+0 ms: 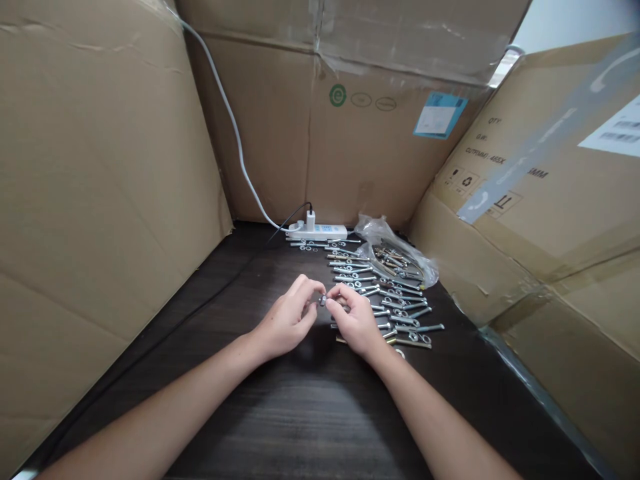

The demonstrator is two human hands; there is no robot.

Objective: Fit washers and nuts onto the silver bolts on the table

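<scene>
I can see both bare hands meeting over a dark, wood-grained tabletop [280,427], with a small silvery metal piece [323,301] between their fingertips, just left of the rows of hardware. The right hand [356,323] pinches that piece between thumb and forefinger, its other fingers folded under. The left hand [290,317] comes in from the other side, forefinger bent to the piece and thumb a little below; from where I stand I cannot tell whether it grips it too. Long silvery metal bolts [354,279] lie in rows behind and to the right of the hands, with round metal washers [413,337] scattered among them, and the right hand and wrist cover some of the nearest. Beyond, at the right, a crumpled clear plastic bag [377,230] holds a heap of mixed silver and brownish metal fasteners [395,259]. At the back sits a long white power strip [330,232] with a small white plug [311,220] standing in it; a thin black cable [215,297] runs from that plug across the table's left side. Brown cardboard boxes [100,167] wall in the left, back and right.
</scene>
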